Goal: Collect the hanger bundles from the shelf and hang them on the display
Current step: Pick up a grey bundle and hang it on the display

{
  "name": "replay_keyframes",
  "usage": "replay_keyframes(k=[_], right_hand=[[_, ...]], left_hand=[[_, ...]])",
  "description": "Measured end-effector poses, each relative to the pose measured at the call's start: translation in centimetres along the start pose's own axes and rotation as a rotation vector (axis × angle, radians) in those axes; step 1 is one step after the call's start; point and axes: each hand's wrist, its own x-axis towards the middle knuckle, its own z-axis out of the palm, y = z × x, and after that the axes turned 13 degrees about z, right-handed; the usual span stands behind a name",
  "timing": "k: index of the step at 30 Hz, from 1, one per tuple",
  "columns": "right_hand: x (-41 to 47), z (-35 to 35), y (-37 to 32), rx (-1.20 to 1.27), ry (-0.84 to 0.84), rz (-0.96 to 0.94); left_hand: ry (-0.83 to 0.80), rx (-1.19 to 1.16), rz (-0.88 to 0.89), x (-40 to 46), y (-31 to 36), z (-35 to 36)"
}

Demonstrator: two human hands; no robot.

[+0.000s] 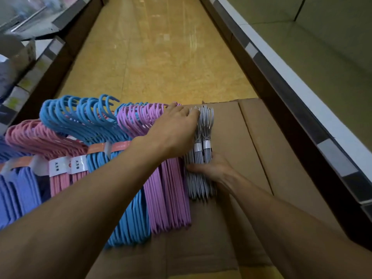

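While the left hand (177, 127) hides their hooks, grey hangers (198, 174) blur.

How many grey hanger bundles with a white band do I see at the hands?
2. The left grey bundle lies next to the purple hangers; the right grey bundle lies beside it, against the cardboard box. More may be hidden under the hands.

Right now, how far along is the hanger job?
Done: pink, blue and purple bundles hang in a row. In hand: the grey bundles, left hand at the hooks, right hand round the lower part, beside the cardboard box. Left: seating them; any remaining shelf stock isn't visible.
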Motion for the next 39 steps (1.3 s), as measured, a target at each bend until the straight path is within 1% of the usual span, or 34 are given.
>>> replay_keyframes(k=[2, 5, 7, 10, 16, 19, 24, 31, 35, 39], right_hand=[[0.3, 0.7, 0.0, -0.02, 0.052, -0.012], [-0.1, 1.6, -0.2, -0.055, 0.119, 0.029], [0.2, 2.3, 0.0, -0.11, 0.177, 0.041], [0.4, 2.6, 0.0, -0.191, 0.255, 0.026], [0.5, 1.6, 0.3, -0.262, 0.295, 0.001], [0.6, 0.1, 0.2, -0.346, 0.342, 0.0], [1.2, -2.1, 0.5, -0.485, 0.478, 0.008], [1.9, -1.0, 1.2, -0.551, 0.602, 0.001], [2.1, -0.5, 1.0, -0.545, 0.634, 0.027], [1.8, -1.6, 0.9, -0.475, 0.655, -0.019]], left_hand=[[0.005, -0.022, -0.005, 0.2, 0.4, 0.1], [0.033, -0.107, -0.027, 0.1, 0.6, 0.1], [0.103, -0.224, -0.052, 0.0, 0.5, 0.1], [0.228, -0.406, -0.142, 0.0, 0.6, 0.0], [0.417, -0.603, -0.275, 0.5, 1.0, -0.3], [0.486, -0.715, -0.327, 1.1, 1.2, -0.3], [0.506, -0.841, -0.344, 2.0, 2.0, 0.0], [0.476, -0.86, -0.321, 1.8, 2.2, 0.3], [0.488, -0.914, -0.339, 0.6, 1.6, 0.2], [0.511, -0.987, -0.411, -0.2, 1.2, -0.3]])
